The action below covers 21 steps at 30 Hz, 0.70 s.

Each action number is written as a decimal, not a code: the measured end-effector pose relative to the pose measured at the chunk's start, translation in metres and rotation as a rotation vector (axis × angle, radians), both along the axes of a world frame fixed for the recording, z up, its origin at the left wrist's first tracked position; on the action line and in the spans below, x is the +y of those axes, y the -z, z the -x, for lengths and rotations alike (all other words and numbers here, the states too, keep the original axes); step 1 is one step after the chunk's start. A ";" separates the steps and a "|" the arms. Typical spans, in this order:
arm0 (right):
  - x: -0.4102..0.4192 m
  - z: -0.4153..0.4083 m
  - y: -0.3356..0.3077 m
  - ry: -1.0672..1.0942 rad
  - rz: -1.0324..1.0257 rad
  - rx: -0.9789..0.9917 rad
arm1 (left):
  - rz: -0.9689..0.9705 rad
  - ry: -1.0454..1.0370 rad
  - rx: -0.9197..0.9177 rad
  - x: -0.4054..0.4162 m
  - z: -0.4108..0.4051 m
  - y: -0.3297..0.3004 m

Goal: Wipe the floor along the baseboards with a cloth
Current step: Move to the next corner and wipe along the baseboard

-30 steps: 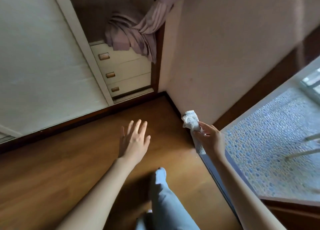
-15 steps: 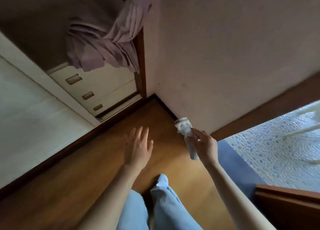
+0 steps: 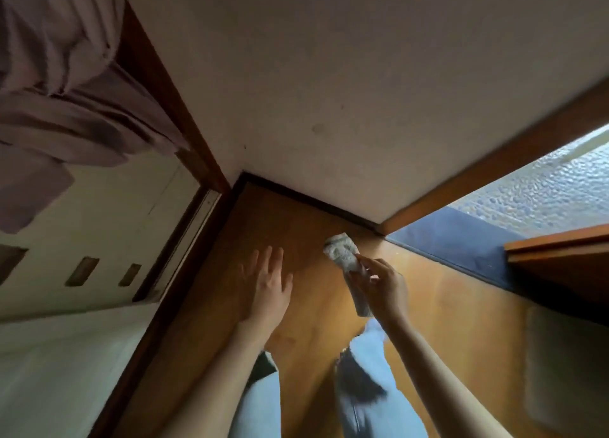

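My right hand (image 3: 379, 282) pinches the cloth (image 3: 342, 256) above the floor (image 3: 445, 305), near the baseboard (image 3: 309, 200); left hand (image 3: 267, 289) released. Wiping not yet begun here, I judge.

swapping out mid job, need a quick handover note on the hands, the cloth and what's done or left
Right hand pinches the cloth, held up in the air near the baseboard by the door sill.
Left hand is open, fingers spread, holding nothing, over the wood floor.
Done: cannot tell from this view whether any stretch has been wiped.
Left: lower the cloth to the floor and wipe along the baseboard, likely towards the corner, then along the other edges.
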State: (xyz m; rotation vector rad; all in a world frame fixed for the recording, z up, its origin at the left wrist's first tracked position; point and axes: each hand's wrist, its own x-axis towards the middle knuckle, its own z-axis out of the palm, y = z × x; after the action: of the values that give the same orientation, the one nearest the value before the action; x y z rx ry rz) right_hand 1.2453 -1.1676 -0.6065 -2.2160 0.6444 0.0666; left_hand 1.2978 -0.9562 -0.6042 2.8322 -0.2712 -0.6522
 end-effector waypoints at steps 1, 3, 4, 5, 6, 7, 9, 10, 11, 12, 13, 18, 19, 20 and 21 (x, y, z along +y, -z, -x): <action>0.004 0.001 0.019 0.023 -0.010 0.018 | -0.009 0.022 0.027 0.001 -0.005 0.018; 0.009 0.003 0.056 0.070 -0.017 0.040 | -0.019 0.072 0.067 0.003 -0.012 0.056; 0.009 0.003 0.075 0.078 -0.014 0.054 | -0.016 0.087 0.076 0.003 -0.015 0.075; 0.010 0.004 0.095 0.085 -0.012 0.073 | -0.005 0.096 0.081 0.003 -0.018 0.096; 0.009 0.005 0.115 0.090 -0.018 0.085 | 0.007 0.103 0.090 0.003 -0.021 0.118; 0.006 0.005 0.136 0.097 -0.032 0.096 | 0.000 0.120 0.100 0.002 -0.023 0.139; -0.001 0.003 0.175 0.117 -0.048 0.115 | -0.040 0.180 0.123 -0.003 -0.029 0.178; -0.006 0.002 0.194 0.120 -0.057 0.129 | -0.054 0.199 0.148 -0.005 -0.032 0.196; -0.011 0.001 0.211 0.125 -0.064 0.145 | -0.059 0.215 0.182 -0.008 -0.036 0.213; -0.016 0.001 0.228 0.134 -0.057 0.158 | -0.058 0.234 0.205 -0.011 -0.040 0.231; -0.019 0.001 0.243 0.147 -0.040 0.171 | -0.055 0.254 0.214 -0.013 -0.043 0.246; -0.050 -0.024 0.350 0.153 0.097 0.193 | -0.004 0.298 0.095 -0.035 -0.083 0.351; -0.059 -0.032 0.376 0.157 0.161 0.224 | -0.047 0.358 0.086 -0.040 -0.093 0.374; -0.067 -0.041 0.400 0.154 0.230 0.252 | -0.090 0.420 0.082 -0.044 -0.104 0.396; -0.076 -0.049 0.422 0.144 0.283 0.246 | -0.104 0.453 0.053 -0.047 -0.113 0.416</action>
State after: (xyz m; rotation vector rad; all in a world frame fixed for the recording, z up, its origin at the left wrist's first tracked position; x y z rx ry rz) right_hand 1.2947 -1.2439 -1.0288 -2.4463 0.9996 0.1875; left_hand 1.4106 -1.0034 -1.0205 2.8618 -0.9100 -0.8452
